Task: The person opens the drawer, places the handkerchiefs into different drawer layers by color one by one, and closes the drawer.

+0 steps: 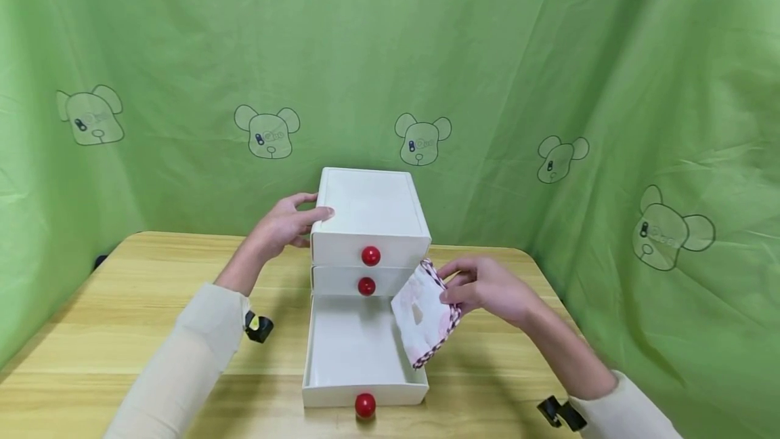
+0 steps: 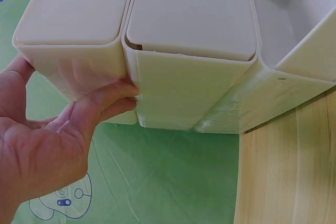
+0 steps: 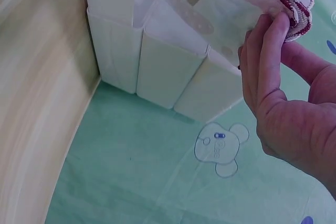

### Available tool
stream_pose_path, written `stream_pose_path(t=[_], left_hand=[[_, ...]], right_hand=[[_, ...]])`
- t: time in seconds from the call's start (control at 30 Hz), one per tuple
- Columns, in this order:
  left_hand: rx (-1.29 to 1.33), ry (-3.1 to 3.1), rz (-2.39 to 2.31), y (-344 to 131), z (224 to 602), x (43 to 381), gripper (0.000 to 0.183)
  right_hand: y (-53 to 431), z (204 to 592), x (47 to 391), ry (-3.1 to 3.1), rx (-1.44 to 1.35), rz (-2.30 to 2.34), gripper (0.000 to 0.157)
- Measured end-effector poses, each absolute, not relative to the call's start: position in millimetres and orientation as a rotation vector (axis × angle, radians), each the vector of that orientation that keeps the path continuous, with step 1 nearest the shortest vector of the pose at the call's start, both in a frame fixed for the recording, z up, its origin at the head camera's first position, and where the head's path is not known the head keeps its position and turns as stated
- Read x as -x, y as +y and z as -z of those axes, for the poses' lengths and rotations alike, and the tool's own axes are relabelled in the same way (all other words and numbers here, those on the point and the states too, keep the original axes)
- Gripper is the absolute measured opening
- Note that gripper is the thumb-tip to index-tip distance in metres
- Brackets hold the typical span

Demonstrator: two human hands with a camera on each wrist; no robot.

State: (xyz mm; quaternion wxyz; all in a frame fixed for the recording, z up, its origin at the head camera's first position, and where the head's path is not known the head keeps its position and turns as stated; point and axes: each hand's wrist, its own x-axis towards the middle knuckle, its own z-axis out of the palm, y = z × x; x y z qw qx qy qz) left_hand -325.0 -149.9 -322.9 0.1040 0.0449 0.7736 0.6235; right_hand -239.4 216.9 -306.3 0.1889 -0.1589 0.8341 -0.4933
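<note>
A white drawer unit (image 1: 374, 202) with three stacked drawers and red round knobs stands on the table. Its bottom drawer (image 1: 353, 344) is pulled out, and the part of its inside that shows is bare. My left hand (image 1: 292, 222) holds the unit's upper left side, thumb on the top edge and fingers against the side wall (image 2: 94, 72). In my right hand (image 1: 487, 290) a folded white cloth (image 1: 420, 310) with a red-and-white checked border is pinched between thumb and fingers. The cloth hangs tilted over the right side of the open drawer. In the right wrist view it covers part of the unit.
The light wooden table (image 1: 152, 330) extends on both sides of the unit. Behind it hangs a green curtain (image 1: 353, 53) with printed bear heads, which also closes in the left and right sides. A black band with a small device (image 1: 258, 327) is at the left wrist.
</note>
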Motion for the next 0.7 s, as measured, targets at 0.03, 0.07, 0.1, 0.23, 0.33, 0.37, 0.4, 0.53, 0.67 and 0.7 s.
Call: stream_pose_path(t=[0.03,0.07,0.1,0.23,0.33,0.37,0.4,0.53,0.67,0.7], left_hand=[[-0.135,2.284,-1.836,-150,323,325,0.086],[-0.137,2.286,-1.836,-151,323,325,0.086],[-0.134,2.286,-1.837,-151,323,325,0.086],[-0.143,2.290,-1.833,-151,323,325,0.085],[-0.145,2.290,-1.834,-151,323,325,0.084],[-0.145,2.290,-1.834,-151,323,325,0.085],[-0.145,2.289,-1.834,-151,323,325,0.084],[-0.145,2.291,-1.832,-151,323,324,0.084],[-0.151,2.284,-1.838,-151,321,323,0.084],[-0.153,2.283,-1.840,-151,321,323,0.084]], right_hand=[[215,307,239,2.340,0.451,1.390,0.048],[213,309,239,2.336,0.456,1.391,0.049],[211,311,238,2.332,0.459,1.391,0.049],[202,319,238,2.313,0.454,1.402,0.051],[196,327,239,2.289,0.437,1.417,0.052],[194,330,239,2.277,0.429,1.423,0.052],[192,333,239,2.267,0.424,1.431,0.052],[185,345,240,2.229,0.403,1.469,0.049],[178,356,239,2.183,0.391,1.513,0.048],[177,358,239,2.174,0.388,1.521,0.048]])
